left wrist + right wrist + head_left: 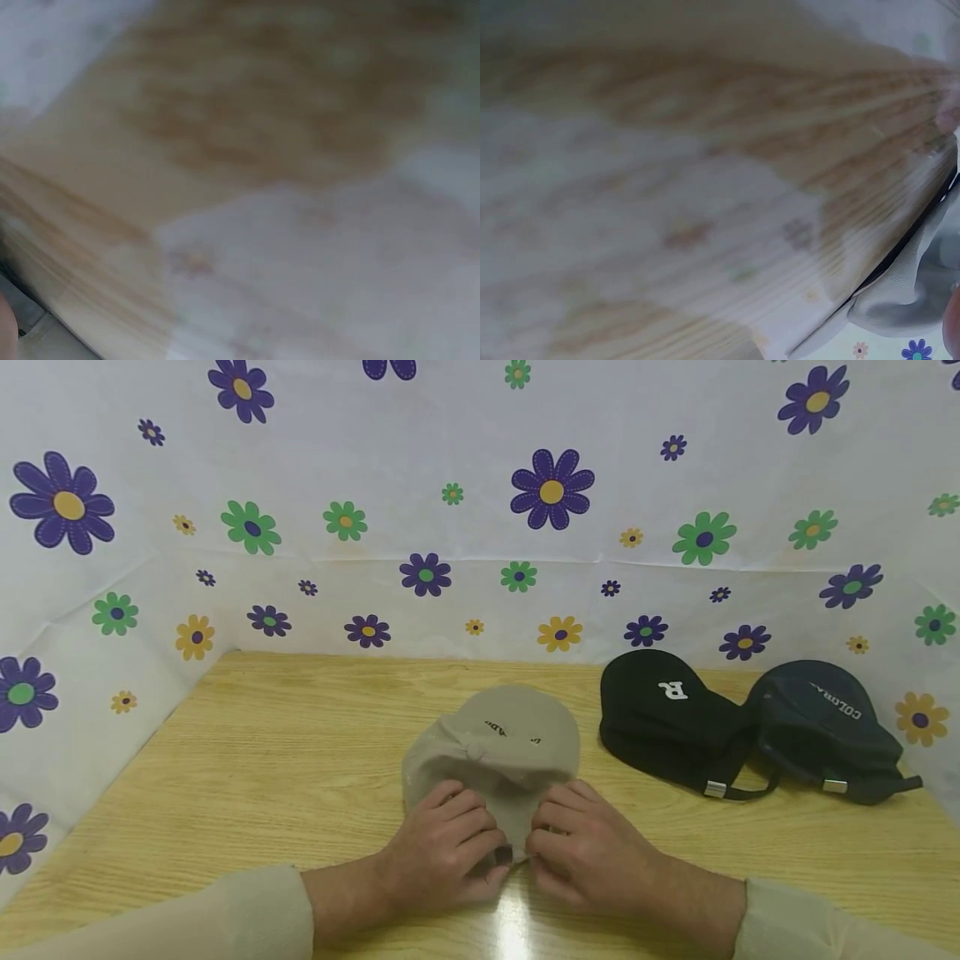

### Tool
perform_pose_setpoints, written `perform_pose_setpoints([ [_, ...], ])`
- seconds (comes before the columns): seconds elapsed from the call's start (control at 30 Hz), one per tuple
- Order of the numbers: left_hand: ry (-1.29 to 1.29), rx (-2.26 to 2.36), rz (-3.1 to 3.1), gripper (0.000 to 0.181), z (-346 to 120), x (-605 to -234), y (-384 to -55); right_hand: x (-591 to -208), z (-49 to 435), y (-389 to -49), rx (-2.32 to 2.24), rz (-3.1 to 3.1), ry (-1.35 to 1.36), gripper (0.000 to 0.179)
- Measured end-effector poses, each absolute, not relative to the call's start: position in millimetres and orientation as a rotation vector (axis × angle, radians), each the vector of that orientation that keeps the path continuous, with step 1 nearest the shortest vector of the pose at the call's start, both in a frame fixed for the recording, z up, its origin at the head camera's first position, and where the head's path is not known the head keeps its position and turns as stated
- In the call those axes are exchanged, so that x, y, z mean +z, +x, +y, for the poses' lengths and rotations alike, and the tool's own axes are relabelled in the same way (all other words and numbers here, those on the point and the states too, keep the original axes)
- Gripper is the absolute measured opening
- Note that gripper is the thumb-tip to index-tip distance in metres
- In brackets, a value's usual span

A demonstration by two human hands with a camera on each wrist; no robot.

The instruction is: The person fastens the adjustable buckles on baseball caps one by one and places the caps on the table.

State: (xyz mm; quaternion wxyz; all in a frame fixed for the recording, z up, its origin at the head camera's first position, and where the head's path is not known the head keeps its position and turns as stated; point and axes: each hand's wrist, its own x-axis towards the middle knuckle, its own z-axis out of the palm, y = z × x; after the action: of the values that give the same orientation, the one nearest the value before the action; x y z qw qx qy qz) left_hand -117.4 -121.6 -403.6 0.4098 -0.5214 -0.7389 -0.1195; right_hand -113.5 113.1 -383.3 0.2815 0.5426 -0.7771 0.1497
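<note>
A beige baseball cap (525, 710) with small dark lettering lies on the wooden table, its back opening towards the person. At its near left edge the left hand (448, 847) has curled fingers and grips the cap beside a dark buckle (504, 855). Opposite, the right hand (592, 843) pinches the strap end and the near right edge, fingers bent inward. A narrow gap separates the two hands. Only a sliver of the cap's fabric (52, 341) appears in the left wrist view; the right wrist view catches its pale fabric (889, 304) at the lower right.
To the right lie a black cap (645, 718) with a white letter R and a navy cap (813, 710) with light lettering, their straps overlapping. A white flowered cloth (450, 443) hangs behind and at the sides of the wooden table (300, 735).
</note>
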Motion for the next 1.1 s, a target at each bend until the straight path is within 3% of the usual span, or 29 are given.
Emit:
perform_pose_setpoints([
  [0.47, -1.309, -0.291, -1.882, 0.012, -122, -400, -123, -379, 114, -117, 0.411, -2.110, 1.430, 0.008],
  [0.73, -1.316, -0.281, -1.849, 0.014, -125, -403, -119, -383, 109, -111, 0.481, -2.149, 1.403, 0.023],
  [1.1, -1.332, -0.316, -1.809, 0.014, -123, -405, -118, -387, 108, -110, 0.553, -2.079, 1.438, 0.015],
])
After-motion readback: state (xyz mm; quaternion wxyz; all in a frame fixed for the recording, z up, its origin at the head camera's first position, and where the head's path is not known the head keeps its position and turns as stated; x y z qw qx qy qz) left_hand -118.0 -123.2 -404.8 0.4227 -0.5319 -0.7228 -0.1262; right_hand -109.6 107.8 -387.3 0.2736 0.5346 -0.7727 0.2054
